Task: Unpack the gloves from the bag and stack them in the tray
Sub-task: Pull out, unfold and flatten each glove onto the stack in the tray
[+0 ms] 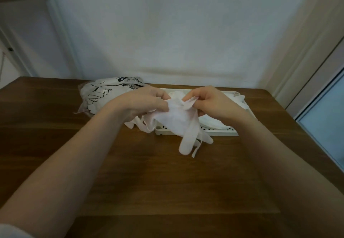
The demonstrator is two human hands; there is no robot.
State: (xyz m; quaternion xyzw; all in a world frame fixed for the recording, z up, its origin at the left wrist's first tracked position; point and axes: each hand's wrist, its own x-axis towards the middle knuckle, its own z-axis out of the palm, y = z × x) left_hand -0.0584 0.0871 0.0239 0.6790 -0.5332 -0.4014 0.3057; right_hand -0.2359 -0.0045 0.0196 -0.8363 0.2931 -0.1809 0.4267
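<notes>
Two bare forearms reach in from the near edge over a brown wooden table [149,182], w/ a bit of pale sleeve at the bottom left corner. Above mid-table both hands meet: left hand [143,101] is closed, pinching the cuff edge of a thin white glove [178,122]; right hand [208,102] also closed, pinching the same cuff from the other side. The glove hangs down between them, its limp fingers dangling toward the table in front of the tray's near rim, hiding part of that rim. More white glove fingers [138,124] trail out below the left hand, just left of the tray; can't tell if they're held or lying loose. Behind the hands sits a white perforated tray [221,131], w/ white gloves stacked inside [212,122], mostly blocked by the right hand & held glove. Left of the tray, farther back, lies a crumpled clear plastic bag [100,96] w/ black print, partly hidden by the left hand. Beyond, a plain white wall [176,33].
</notes>
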